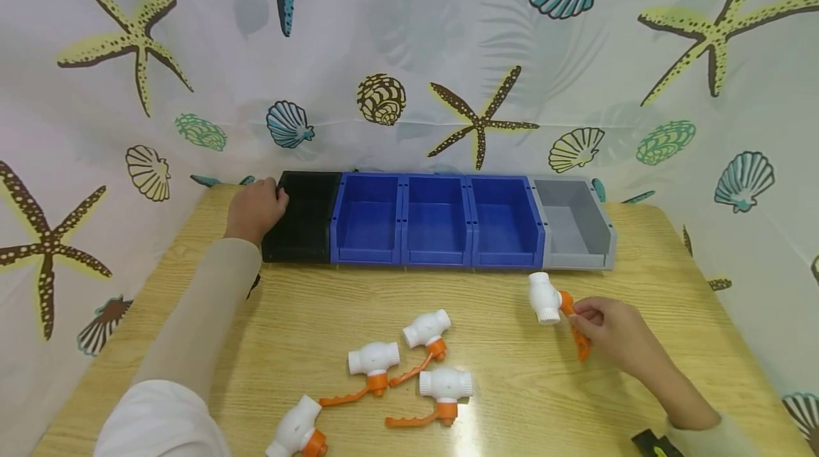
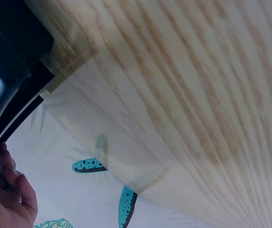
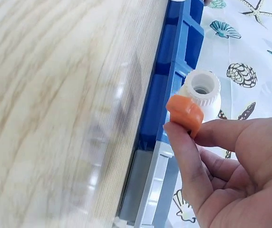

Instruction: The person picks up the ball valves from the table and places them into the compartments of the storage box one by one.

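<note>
Above the tabletop (image 1: 525, 407), the white valve (image 1: 544, 298) is pinched by its orange handle (image 1: 581, 343) in the right hand (image 1: 616, 335), presumably for easy purchase; the black bin (image 1: 311, 229) is gripped by the left hand (image 1: 256, 210).

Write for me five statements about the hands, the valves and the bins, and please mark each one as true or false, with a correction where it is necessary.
1. The right hand pinches a valve by its orange handle. True.
2. Three blue bins stand between the black bin and the gray bin. True.
3. The left hand is at the gray bin. False: it is at the black bin.
4. Only two valves lie on the table. False: four valves lie there.
5. The held valve is white and orange. True.
</note>
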Motion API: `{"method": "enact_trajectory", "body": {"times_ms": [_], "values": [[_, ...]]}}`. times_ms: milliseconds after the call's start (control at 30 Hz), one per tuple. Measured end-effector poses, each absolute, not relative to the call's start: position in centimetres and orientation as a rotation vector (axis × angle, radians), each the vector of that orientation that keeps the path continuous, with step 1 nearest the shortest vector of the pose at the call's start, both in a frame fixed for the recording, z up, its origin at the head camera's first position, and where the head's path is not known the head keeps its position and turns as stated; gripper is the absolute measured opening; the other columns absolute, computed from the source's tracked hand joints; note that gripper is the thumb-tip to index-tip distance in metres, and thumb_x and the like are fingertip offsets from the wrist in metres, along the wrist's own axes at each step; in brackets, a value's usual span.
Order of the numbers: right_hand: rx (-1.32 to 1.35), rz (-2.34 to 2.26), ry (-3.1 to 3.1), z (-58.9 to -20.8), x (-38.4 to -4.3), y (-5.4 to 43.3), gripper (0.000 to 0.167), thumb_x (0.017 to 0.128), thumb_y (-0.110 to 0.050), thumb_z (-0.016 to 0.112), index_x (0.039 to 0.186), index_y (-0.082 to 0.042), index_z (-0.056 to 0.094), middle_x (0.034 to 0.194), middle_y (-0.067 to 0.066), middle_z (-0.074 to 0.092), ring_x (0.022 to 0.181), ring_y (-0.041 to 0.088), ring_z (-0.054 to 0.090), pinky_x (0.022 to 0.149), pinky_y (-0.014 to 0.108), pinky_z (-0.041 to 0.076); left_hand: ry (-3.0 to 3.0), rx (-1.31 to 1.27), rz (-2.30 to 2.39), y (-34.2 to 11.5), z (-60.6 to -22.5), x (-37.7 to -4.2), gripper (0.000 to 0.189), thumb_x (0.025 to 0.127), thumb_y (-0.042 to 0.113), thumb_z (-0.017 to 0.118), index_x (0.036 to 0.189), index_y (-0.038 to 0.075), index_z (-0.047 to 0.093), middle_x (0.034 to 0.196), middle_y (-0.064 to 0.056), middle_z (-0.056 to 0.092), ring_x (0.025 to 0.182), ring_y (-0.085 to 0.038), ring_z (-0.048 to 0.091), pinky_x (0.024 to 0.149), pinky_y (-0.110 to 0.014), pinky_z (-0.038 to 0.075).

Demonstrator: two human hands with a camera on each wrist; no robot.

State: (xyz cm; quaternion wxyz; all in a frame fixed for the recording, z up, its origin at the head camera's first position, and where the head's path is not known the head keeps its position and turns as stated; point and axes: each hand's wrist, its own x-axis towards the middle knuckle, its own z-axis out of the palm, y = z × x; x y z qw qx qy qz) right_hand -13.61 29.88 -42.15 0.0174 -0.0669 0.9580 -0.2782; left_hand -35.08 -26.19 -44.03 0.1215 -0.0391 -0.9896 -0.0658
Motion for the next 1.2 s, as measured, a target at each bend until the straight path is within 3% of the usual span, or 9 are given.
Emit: {"method": "enact_trajectory", "body": {"times_ms": [567,1200], "values": [[-0.11,-0.828,3.031,-43.1,-14.8,33.6,0.021,0.087,-0.01,0.062,0.097,0.009,0.063,0.081,0.009,0.065,0.066,0.015,0.059,0.052,0.023,0.047,-2.862,-0.126,-0.203,-26.2,-44.1,-35.1,0.031,0.093,0.023,0.042,0.082,-0.004,0.052,0.071,-0.019,0.053,0.061,-0.034,0.053,0.058,-0.049,0.044],[-0.059,-0.898,3.029,-42.7,-16.3,34.3,0.025,0.09,-0.011,0.059,0.099,0.012,0.061,0.083,0.015,0.065,0.063,0.017,0.062,0.051,0.022,0.049,-2.89,-0.104,-0.202,-26.0,-43.8,-34.8,0.032,0.094,0.024,0.04,0.086,-0.005,0.052,0.074,-0.019,0.053,0.063,-0.034,0.054,0.061,-0.049,0.045]]}}
